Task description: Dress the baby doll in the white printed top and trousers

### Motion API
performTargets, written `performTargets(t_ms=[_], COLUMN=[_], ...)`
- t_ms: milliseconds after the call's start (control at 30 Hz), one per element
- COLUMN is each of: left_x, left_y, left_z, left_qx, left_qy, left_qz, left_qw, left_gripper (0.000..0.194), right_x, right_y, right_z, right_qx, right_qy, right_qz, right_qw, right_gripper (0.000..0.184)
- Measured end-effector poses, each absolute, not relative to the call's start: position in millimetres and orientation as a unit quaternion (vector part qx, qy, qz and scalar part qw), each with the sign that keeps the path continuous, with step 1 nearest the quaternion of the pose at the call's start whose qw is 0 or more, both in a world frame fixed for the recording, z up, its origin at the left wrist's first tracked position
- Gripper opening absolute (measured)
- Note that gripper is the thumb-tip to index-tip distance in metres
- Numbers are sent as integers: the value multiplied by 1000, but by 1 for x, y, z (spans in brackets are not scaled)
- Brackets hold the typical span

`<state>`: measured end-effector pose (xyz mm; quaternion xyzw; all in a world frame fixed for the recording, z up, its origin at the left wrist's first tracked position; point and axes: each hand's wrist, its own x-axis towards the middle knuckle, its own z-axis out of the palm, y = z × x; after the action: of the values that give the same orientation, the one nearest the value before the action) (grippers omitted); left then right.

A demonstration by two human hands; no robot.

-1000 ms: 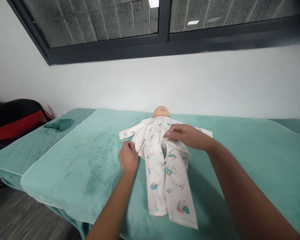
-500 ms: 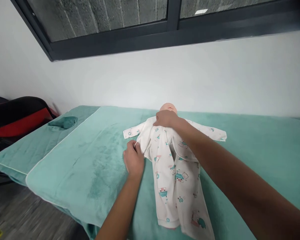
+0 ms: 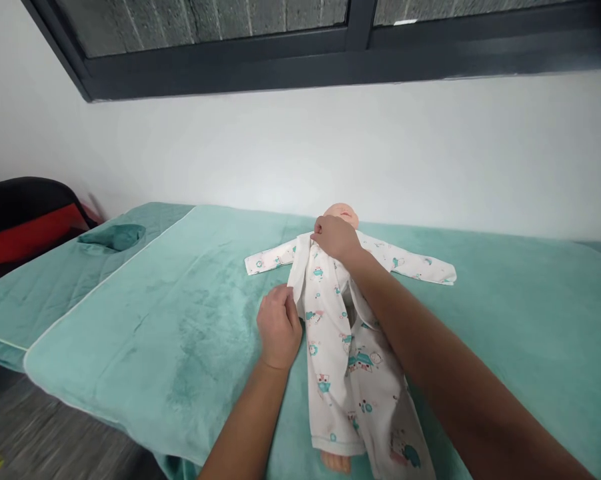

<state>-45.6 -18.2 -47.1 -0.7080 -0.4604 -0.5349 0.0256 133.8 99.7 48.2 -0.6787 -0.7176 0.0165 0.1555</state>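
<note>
Left hand [image 3: 279, 327] pinches the edge of the white flap [image 3: 300, 267], while the right hand [image 3: 337, 238] curls in at the suit's [image 3: 325, 360] neck, though whether it grips cloth there I can't tell. And there's the doll [image 3: 343, 212], on its back on the green bed [image 3: 130, 320], suit looking mostly on: sleeves [image 3: 425, 268] out wide, one bare foot [image 3: 336, 461] poking from a cuff [image 3: 336, 447]. What's left, by the look of it, is the front, with that flap turned outward and a gap showing lower down!
</note>
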Motion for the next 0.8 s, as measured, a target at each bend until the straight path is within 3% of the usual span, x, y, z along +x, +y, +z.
performTargets(t_ms=[100,233,367,467,800], left_x=[-44,-41,-35,-30,-3], left_y=[-20,-23,-27,-30,-49], left_z=[-46,-41,-34,-28,31], left_qx=[-735,-766,-765,-783,-894], left_qy=[-412,-341,-320,-296,-220], left_qz=[-536,-540,-551,-540,-368], left_qw=[40,81,94,82,125], left_gripper=[20,25,27,23,15], right_x=[134,129,129,139,184], right_y=[88,77,73,68,54], right_z=[45,43,46,50,56], right_qx=[-539,-414,-475,-544,-633], right_qy=[-808,-883,-856,-801,-702], right_qz=[-4,11,-35,-104,-145], right_qw=[237,220,199,228,292], right_gripper=[35,35,25,32,26])
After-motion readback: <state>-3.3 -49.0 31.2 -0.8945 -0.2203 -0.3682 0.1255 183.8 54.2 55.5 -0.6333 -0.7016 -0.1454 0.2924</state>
